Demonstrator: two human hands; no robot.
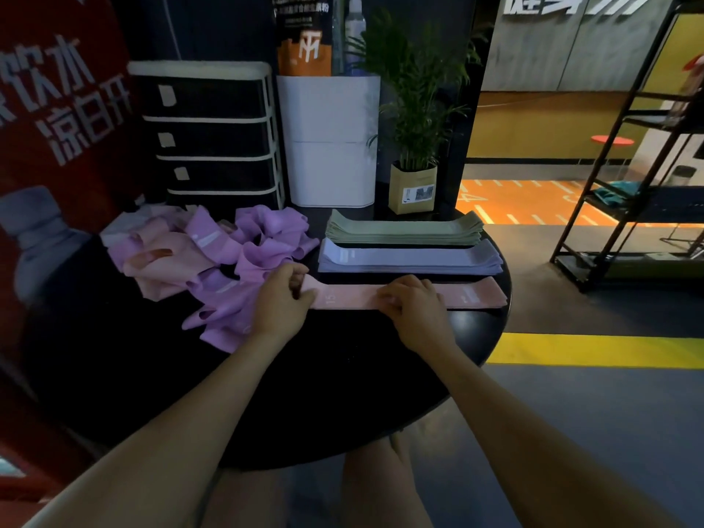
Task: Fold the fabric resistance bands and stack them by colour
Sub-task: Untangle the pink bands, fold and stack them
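A gym: orange-marked training floor (533, 207), protein-powder bag (304, 36), stacked resistance bands (404, 232) on a round black table (343, 394)

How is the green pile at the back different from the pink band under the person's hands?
The green pile holds several bands stacked flat; the pink band looks like a single layer or close to it. The green pile lies farthest back on the round table, untouched; the pink band lies nearest, with the left hand gripping its end and the right hand pressing its middle. Both lie flat, lengthwise, side to side.
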